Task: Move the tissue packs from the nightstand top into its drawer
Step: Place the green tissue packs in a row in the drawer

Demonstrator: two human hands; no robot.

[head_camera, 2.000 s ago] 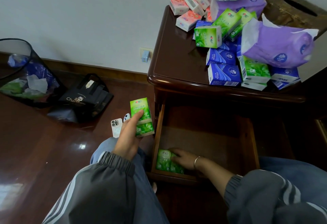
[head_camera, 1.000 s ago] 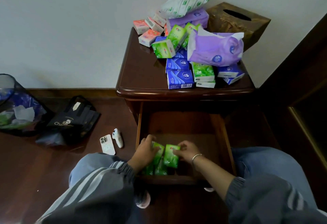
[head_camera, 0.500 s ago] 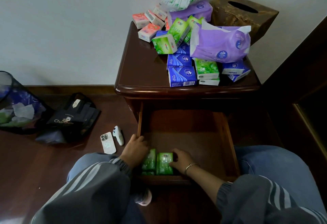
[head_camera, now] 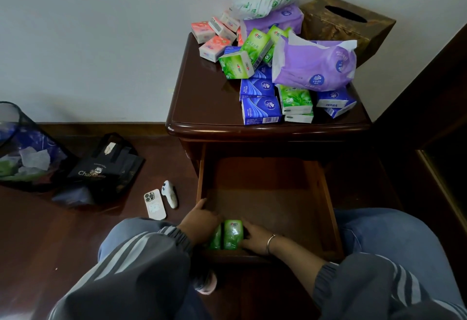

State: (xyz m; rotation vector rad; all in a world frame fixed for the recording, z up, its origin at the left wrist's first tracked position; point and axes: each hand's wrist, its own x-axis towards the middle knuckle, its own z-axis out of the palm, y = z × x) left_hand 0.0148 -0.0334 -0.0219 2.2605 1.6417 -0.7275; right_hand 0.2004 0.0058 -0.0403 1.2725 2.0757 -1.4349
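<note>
The dark wooden nightstand (head_camera: 202,97) carries a heap of tissue packs on its right half: green packs (head_camera: 236,64), blue packs (head_camera: 261,110), pink packs (head_camera: 214,45) and a large purple pack (head_camera: 313,67). Its drawer (head_camera: 326,193) stands pulled out below. In the drawer's front left corner stand green tissue packs (head_camera: 232,233) on edge. My left hand (head_camera: 201,221) presses against them from the left, my right hand (head_camera: 255,237) from the right, both closed around the packs. A bracelet sits on my right wrist.
A brown wooden tissue box (head_camera: 346,24) stands at the nightstand's back right. On the floor to the left lie a phone (head_camera: 154,204), a small white device (head_camera: 169,194), a black bag (head_camera: 106,168) and a mesh waste bin (head_camera: 22,153). My knees flank the drawer.
My left hand brought two green packs from beside the drawer down into it. Both hands then pushed the green packs together into the front left corner.
</note>
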